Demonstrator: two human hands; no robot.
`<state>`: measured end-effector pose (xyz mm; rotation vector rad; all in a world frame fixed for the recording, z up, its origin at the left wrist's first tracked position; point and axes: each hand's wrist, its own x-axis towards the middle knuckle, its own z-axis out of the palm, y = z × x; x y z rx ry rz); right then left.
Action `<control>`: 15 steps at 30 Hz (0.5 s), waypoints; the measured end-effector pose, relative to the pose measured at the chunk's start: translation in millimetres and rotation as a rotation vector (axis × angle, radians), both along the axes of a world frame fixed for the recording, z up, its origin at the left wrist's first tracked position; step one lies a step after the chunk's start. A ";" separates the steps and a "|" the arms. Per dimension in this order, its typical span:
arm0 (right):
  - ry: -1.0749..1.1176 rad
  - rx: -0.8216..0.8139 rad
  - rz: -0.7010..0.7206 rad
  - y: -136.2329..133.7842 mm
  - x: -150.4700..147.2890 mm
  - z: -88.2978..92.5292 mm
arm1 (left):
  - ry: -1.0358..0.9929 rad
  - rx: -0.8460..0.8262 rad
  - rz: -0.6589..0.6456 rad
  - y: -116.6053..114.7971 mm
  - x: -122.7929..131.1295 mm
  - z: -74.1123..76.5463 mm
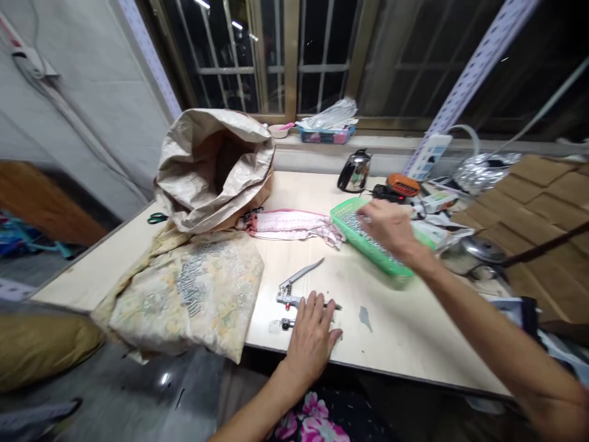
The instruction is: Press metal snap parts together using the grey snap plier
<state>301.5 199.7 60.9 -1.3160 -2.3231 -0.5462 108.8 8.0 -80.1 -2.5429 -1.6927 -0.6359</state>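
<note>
Big paper sack [197, 196]: it is standing wide open at the far left, and I am not managing to see its bottom.
Flowered cloth [221, 316]: it is lying near left and hanging over the edge; grey marks are showing on it.
Green basket [375, 258]: it is sitting right of the middle, holding lots of tiny silver bits [353, 222], so I am guessing much work is waiting.
Right hand [391, 227]: it is hanging over those bits; it is looking blurry, so I cannot tell if it is pinching one.
Left hand [315, 331]: it is lying flat, fingers side by side, thumb sticking out, covering part of the metal tool.
Metal tool [289, 299]: it is resting in the near middle, one arm pointing far and right.
Grey scrap [365, 318]: it is lying right of the tool; I am seeing nothing that is surely finished, so I am guessing the work is partway.
Dark window [322, 55]: it is filling the far side, bars showing.
Pale table [405, 334]: it is holding up all this work.
Brown cardboard [543, 245]: it is leaning in at the right.
Pink cloth [294, 224]: it is lying between sack and basket.
Shiny pot [355, 170]: it is standing far right.
</note>
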 end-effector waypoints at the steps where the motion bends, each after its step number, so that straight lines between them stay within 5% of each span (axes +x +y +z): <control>1: -0.019 -0.031 -0.076 5.0 14.3 -4.0 | -0.006 -0.015 -0.008 -0.6 0.2 -0.3; 3: -0.039 -0.087 -0.065 6.2 22.6 -22.3 | -0.020 -0.047 -0.013 -1.2 0.5 0.2; 8: -0.075 -0.293 0.465 -14.8 -30.3 -85.7 | -0.046 -0.102 0.002 -3.6 -0.6 9.7; 12: -0.074 -0.395 0.613 -0.5 -59.7 -118.8 | -0.049 -0.114 0.008 -5.7 2.1 15.6; 15: -0.007 -0.465 0.647 11.4 -63.4 -126.8 | -0.054 -0.119 0.023 -3.9 3.6 15.0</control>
